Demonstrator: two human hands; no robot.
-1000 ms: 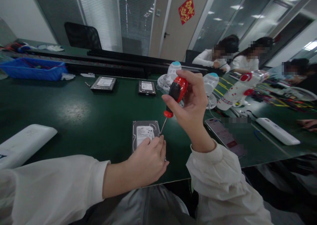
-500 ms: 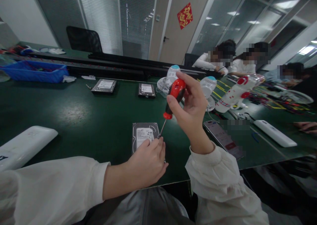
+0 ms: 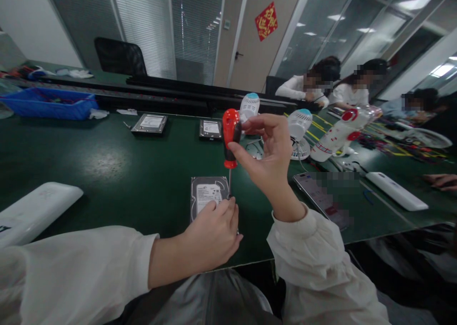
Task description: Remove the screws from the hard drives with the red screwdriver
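A silver hard drive with a white label lies flat on the green table right in front of me. My left hand rests on its near right corner with the fingers curled down over the edge. My right hand pinches the handle of a red and black screwdriver, which stands nearly upright. Its thin shaft points down to the drive's right edge, just above my left fingertips.
Two more hard drives lie farther back. Small white fans, a white and red toy rocket, a phone and a white box sit to the right. A blue bin stands far left. People sit across the table.
My right hand has swung the screwdriver's handle to the left, so the tool went from leaning right to nearly upright. My left hand has stayed on the drive.
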